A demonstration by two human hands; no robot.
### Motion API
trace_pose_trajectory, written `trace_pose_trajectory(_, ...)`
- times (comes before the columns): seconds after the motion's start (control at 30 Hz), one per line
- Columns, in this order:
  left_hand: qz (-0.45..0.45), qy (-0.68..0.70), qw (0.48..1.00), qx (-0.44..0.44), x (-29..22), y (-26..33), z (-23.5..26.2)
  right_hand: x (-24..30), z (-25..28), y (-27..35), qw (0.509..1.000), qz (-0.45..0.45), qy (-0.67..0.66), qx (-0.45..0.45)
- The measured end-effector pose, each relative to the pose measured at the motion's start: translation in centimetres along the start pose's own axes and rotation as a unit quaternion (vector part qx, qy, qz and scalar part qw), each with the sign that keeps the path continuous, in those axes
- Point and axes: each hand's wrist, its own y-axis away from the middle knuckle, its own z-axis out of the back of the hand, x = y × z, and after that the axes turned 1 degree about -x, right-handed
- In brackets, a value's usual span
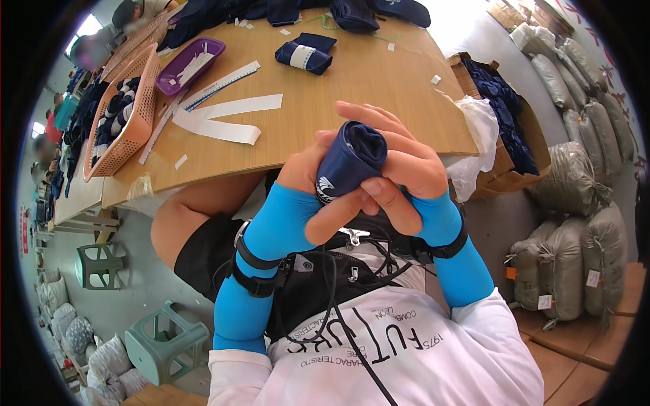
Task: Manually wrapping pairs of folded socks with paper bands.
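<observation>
1. One navy roll (352, 159), held up close to the camera above the person's lap, just off the table's near edge; its coiled end faces upward and one white printed emblem shows low on its side.
2. Two bare hands, both on that roll. Left hand (302, 170) is curled around its left side, thumb across the front near the bottom. Right hand (418, 172) closes from the right, thumb pressed to the front, fingers reaching loosely behind; neither grip opens wider than the roll itself.
3. Two blue sleeves (274, 220), one per forearm, with black straps over them.
4. One table (399, 88), wood-coloured. On it: one banded bundle (319, 61) of navy cloth with a white wrap, one purple tray (215, 46) holding white slips, and white paper strips (227, 108) lying in a V. Blue-edged measuring strips (227, 82) lie beside these; whether one or two, I cannot tell.
5. One navy pile (352, 15) at the far edge, its pieces too overlapped to count.
6. Two pink baskets (135, 128) at the left, the nearer filled with navy-and-white bundles.
7. Two green stools (152, 345) on the floor.
8. One carton (497, 181) of navy cloth at the right, near many grey sacks (562, 271).
</observation>
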Motion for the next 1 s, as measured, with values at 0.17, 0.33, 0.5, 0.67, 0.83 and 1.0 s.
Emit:
trace_pose_trajectory(0.17, 0.139, 0.184, 0.972, 0.044, -2.1, 0.2, -0.3, 1.2, -0.1, -0.1, 0.999, -0.035, -0.02, -0.003)
trace_pose_trajectory(0.33, -0.094, 0.003, 0.995, -0.019, 0.6, -0.2, -0.3, 1.3, -0.5, -0.3, 0.994, -0.06, 0.015, -0.088)
trace_pose_trajectory(0.5, -0.248, 0.106, 0.95, -0.156, 1.4, -0.6, -2.7, 2.1, -1.5, 0.1, 0.974, -0.136, -0.076, -0.167)
trace_pose_trajectory(0.67, -0.153, 0.123, 0.968, -0.154, -0.7, -0.2, -1.9, 1.3, -1.9, 0.6, 0.923, -0.155, -0.298, -0.188)
trace_pose_trajectory(0.83, -0.05, 0.164, 0.975, -0.144, -1.4, 0.2, -0.7, 3.2, -1.5, -1.3, 0.852, -0.303, -0.358, -0.233)
trace_pose_trajectory(1.0, 0.007, 0.182, 0.98, -0.086, -1.1, 0.3, 0.0, 3.1, 1.0, -0.9, 0.885, -0.36, -0.287, -0.068)
